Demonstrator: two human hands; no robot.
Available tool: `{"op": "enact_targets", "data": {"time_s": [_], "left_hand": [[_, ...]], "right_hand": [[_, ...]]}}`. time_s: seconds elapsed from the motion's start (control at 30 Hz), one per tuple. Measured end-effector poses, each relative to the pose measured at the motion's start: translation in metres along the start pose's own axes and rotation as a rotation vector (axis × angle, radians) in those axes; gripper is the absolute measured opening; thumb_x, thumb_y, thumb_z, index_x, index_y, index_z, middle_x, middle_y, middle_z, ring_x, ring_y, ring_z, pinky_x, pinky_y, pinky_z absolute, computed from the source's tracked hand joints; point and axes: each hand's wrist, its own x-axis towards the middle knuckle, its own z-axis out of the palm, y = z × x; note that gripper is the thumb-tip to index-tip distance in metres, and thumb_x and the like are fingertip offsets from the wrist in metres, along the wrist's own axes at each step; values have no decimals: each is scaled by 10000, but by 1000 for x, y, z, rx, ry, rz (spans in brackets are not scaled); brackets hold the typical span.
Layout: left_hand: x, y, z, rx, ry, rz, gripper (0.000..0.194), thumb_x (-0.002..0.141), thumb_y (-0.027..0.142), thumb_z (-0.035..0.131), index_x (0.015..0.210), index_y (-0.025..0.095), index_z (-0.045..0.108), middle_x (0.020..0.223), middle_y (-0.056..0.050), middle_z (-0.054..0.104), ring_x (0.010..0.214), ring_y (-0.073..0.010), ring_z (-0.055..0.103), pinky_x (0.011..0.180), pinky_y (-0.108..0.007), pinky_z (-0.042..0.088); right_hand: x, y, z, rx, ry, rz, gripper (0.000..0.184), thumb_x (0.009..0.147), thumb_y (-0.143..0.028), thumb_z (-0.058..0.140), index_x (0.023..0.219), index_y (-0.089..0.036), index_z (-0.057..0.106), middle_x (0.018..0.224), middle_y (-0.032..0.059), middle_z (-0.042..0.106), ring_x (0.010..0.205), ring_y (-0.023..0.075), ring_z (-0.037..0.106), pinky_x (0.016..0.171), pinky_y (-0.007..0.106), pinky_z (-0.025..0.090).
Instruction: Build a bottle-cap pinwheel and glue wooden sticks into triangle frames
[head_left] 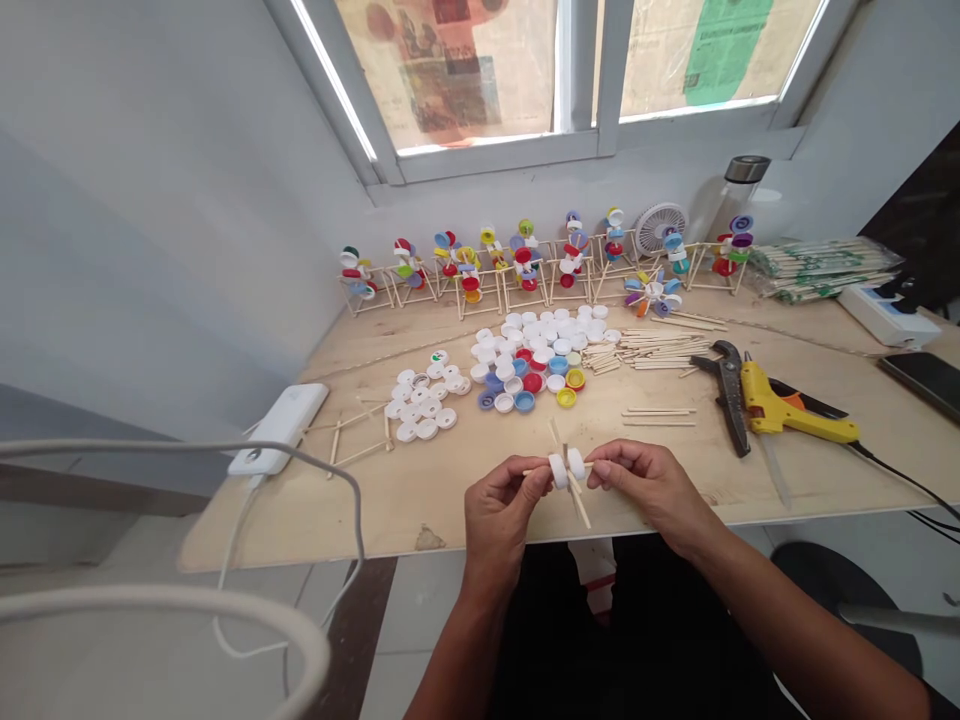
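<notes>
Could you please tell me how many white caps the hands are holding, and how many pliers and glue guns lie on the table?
White caps between the left hand and right hand: 2
Pliers: 1
Glue guns: 1
Total: 4

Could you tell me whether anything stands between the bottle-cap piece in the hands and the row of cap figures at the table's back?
Yes: loose white and coloured bottle caps lie on the plywood table directly between the piece and the row.

legible text: 0 | newspaper sheet [675, 60] on window [577, 90] | print too blurred to read
</notes>
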Motion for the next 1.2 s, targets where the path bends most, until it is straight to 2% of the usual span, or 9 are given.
{"op": "enact_targets", "data": {"time_s": [0.17, 0.37, 0.57, 0.67, 0.93, 1.2], "left_hand": [[6, -3, -1, 39, 40, -10, 226, 710, 379, 704, 637, 167, 684, 561, 4, 582, 596, -124, 522, 612, -235, 434], [12, -7, -3, 111, 67, -42, 391, 714, 497, 661, 517, 164, 606, 488, 11, 515, 522, -114, 453, 552, -235, 381], [18, -10, -8, 202, 25, -57, 586, 757, 600, 560, 364, 188, 422, 374, 35, 351, 410, -88, 310, 462, -248, 271], [20, -12, -9, 210, 6, -65, 625, 788, 609, 515, 344, 196, 362, 355, 38, 308, 390, -82, 270, 452, -256, 251], [23, -12, -11, 151, 24, -85, 519, 751, 543, 607, 423, 184, 424, 407, 48, 355, 425, -82, 313, 449, -235, 246], [24, -12, -19, 108, 17, -70, 255, 721, 405, 678, 700, 153, 647, 527, 34, 520, 535, -101, 464, 543, -214, 373]], "right_hand": [[5, -3, -1, -91, -33, -48, 285, 795, -464, 609, 841, -188, 665, 743, 16, 680, 720, 141, 601, 702, 274, 452], [11, -11, 1, -127, -8, -66, 315, 774, -484, 619, 861, -184, 661, 750, 33, 694, 727, 159, 624, 698, 291, 472], [14, -12, 2, -141, -12, -75, 340, 767, -507, 612, 871, -187, 658, 742, 35, 687, 715, 161, 625, 672, 288, 466], [16, -10, 2, -121, -6, -71, 328, 780, -492, 607, 878, -183, 657, 732, 30, 681, 700, 150, 612, 661, 278, 456], [22, -9, 4, -99, -8, -52, 289, 795, -455, 601, 870, -180, 652, 734, 23, 677, 703, 141, 589, 679, 271, 444], [31, -4, 8, -71, -17, -37, 290, 744, -431, 637, 870, -171, 652, 780, 34, 691, 732, 153, 611, 689, 274, 446]]}}
